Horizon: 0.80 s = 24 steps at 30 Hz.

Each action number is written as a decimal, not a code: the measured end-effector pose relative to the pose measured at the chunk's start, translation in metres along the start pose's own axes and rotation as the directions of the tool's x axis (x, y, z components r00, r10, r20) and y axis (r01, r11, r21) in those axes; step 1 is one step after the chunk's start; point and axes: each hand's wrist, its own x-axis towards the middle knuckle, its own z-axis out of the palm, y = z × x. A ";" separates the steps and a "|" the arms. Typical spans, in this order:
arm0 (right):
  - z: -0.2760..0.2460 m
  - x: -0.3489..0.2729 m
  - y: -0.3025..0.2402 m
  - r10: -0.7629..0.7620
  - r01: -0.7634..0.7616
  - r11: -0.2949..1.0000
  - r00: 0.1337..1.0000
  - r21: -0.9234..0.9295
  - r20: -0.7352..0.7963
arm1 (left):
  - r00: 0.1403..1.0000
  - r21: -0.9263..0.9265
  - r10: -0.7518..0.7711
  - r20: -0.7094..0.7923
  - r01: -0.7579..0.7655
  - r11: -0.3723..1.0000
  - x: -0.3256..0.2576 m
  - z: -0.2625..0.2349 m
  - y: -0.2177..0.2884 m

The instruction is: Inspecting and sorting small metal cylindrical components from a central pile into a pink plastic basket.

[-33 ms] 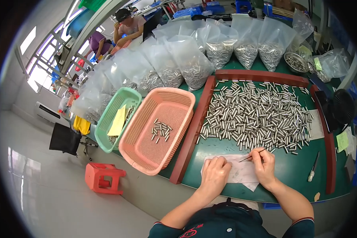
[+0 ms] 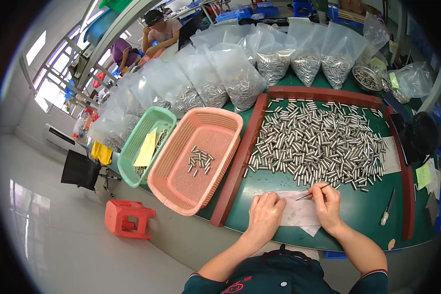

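I'm pinching a thin dark tool [image 2: 303, 197] in my R hand [image 2: 326, 202], its tip pointing in over the white cloth [image 2: 299, 215]. My L hand [image 2: 267, 210] is resting curled on the cloth's L side, can't tell if it's gripping anything. Loose metal pins [image 2: 318, 142] are lying just beyond the cloth, w/ a pink basket [image 2: 215, 126] sitting off to its L.

Workshop, small-parts factory type. Metal pins [image 2: 323, 139] heaped just beyond the grip of the right hand [image 2: 329, 206] on a green bench [image 2: 352, 218]; plastic bags [image 2: 235, 66] of metal parts lined up farther past it; pink plastic basket [image 2: 210, 134] left of it. Two other people [image 2: 164, 33] (one in a cap) far beyond, left of the grip.
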 end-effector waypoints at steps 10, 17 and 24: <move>-0.001 0.000 -0.002 0.001 -0.001 1.000 1.000 0.001 0.027 | 0.999 -0.064 0.048 -0.017 -0.049 0.997 -0.004 -0.001 0.000; -0.001 0.001 -0.005 0.001 -0.001 1.000 1.000 -0.003 0.012 | 0.996 -0.049 0.085 0.001 -0.084 0.995 -0.007 0.002 0.002; 0.003 0.001 0.001 -0.031 0.031 1.000 0.999 0.004 -0.021 | 0.995 0.007 -0.013 -0.095 0.014 1.000 -0.001 -0.009 -0.008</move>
